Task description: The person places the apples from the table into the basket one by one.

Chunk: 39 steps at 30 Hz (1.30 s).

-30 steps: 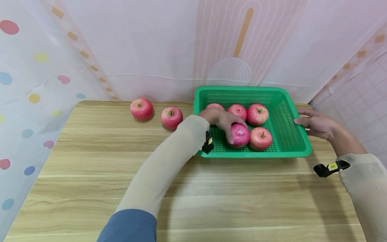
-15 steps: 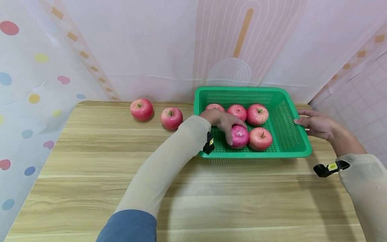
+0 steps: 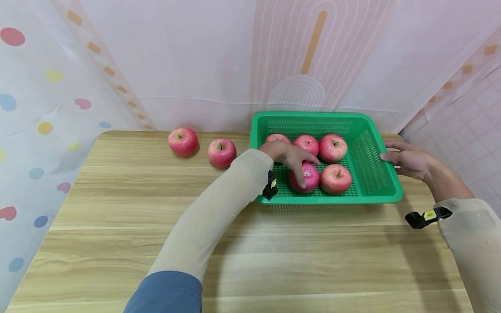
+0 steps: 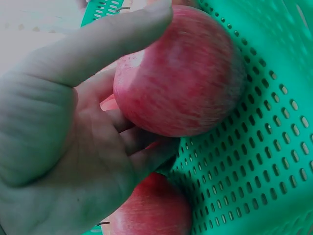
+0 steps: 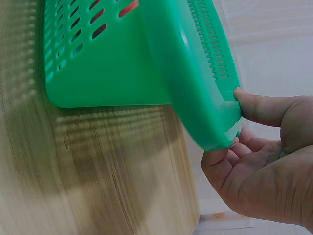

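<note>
Left hand (image 3: 290, 157): curling round the round red-pink apple (image 3: 304, 177), centre frame, directly under its palm.
Right hand (image 3: 407, 160): gripping the green perforated plastic basket (image 3: 381, 174) rim, right side.

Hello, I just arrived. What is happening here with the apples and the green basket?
A person is handling red apples at a wooden table. The left hand grips one apple inside the green basket, low over its perforated floor. The right hand holds the basket's right rim. Four other apples lie in the basket, for example one right beside the gripped apple. Two more apples, and, sit on the table to the left of the basket.
</note>
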Motion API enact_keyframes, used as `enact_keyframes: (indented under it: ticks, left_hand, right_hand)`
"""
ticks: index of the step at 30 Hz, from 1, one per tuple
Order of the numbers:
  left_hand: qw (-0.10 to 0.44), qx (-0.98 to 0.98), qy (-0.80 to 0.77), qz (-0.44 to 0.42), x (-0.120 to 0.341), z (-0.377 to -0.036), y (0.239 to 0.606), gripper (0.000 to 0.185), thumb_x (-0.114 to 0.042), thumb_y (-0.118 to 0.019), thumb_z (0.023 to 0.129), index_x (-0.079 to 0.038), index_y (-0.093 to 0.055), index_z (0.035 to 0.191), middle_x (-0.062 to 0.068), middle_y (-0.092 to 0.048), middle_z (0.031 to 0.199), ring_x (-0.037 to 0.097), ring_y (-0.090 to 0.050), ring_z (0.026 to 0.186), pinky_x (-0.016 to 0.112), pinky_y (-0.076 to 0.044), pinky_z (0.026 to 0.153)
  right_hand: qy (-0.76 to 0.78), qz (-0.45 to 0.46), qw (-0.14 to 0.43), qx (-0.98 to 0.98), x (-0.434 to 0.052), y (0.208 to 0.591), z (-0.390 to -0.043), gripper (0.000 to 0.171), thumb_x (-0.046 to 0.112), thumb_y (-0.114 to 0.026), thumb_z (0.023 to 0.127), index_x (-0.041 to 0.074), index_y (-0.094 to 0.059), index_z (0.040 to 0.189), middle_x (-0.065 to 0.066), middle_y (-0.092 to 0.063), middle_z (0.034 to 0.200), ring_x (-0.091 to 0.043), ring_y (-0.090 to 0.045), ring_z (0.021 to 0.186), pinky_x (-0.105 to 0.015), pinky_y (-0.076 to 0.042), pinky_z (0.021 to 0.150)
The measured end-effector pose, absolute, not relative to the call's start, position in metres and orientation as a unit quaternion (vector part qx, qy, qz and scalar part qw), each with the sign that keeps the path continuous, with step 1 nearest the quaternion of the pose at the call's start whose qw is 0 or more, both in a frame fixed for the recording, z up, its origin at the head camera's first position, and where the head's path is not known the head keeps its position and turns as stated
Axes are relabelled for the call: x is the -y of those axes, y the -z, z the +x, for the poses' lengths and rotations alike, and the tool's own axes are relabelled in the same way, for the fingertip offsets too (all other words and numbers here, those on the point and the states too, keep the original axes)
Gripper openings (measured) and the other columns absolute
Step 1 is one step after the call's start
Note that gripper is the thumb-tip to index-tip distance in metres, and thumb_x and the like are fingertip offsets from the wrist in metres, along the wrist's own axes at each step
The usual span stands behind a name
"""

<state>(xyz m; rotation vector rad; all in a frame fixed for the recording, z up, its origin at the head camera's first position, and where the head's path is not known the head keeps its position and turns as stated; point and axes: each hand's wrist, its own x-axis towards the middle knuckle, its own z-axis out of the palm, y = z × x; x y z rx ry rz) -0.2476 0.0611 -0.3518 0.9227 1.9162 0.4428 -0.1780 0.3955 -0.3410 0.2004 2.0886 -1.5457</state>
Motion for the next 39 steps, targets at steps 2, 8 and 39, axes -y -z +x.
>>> enact_keyframes:
  ticks: [2,8,39]
  left_hand:
    - [0.463,-0.783,-0.176,0.375,-0.061,-0.248,0.351,0.089,-0.028,-0.083,0.085,-0.022,-0.034,0.159,0.002,-0.028,0.162,0.018,-0.027,0.144,0.035,-0.034,0.116]
    - [0.465,-0.769,-0.185,0.399,-0.058,-0.251,0.344,0.085,-0.028,-0.077,0.090,-0.016,-0.031,0.160,0.005,-0.027,0.165,0.017,-0.024,0.150,0.029,-0.027,0.119]
    - [0.414,-0.762,-0.235,0.440,-0.023,-0.245,0.283,0.071,-0.043,-0.070,0.093,-0.020,-0.042,0.155,0.002,-0.047,0.150,0.018,-0.043,0.139,0.031,-0.040,0.111]
  right_hand:
    - [0.571,0.074,0.265,-0.774,-0.395,0.341,-0.178,0.028,0.004,-0.044,0.108,0.008,-0.037,0.135,0.006,-0.066,0.094,-0.008,-0.065,0.086,-0.028,-0.057,0.075]
    - [0.571,0.077,0.264,-0.774,-0.396,0.341,-0.178,0.029,0.005,-0.044,0.108,0.009,-0.036,0.135,0.007,-0.066,0.094,-0.008,-0.066,0.086,-0.028,-0.057,0.075]
    - [0.584,0.073,0.265,-0.764,-0.398,0.343,-0.178,0.024,0.005,-0.048,0.107,0.013,-0.041,0.129,0.006,-0.066,0.095,-0.008,-0.066,0.087,-0.028,-0.057,0.076]
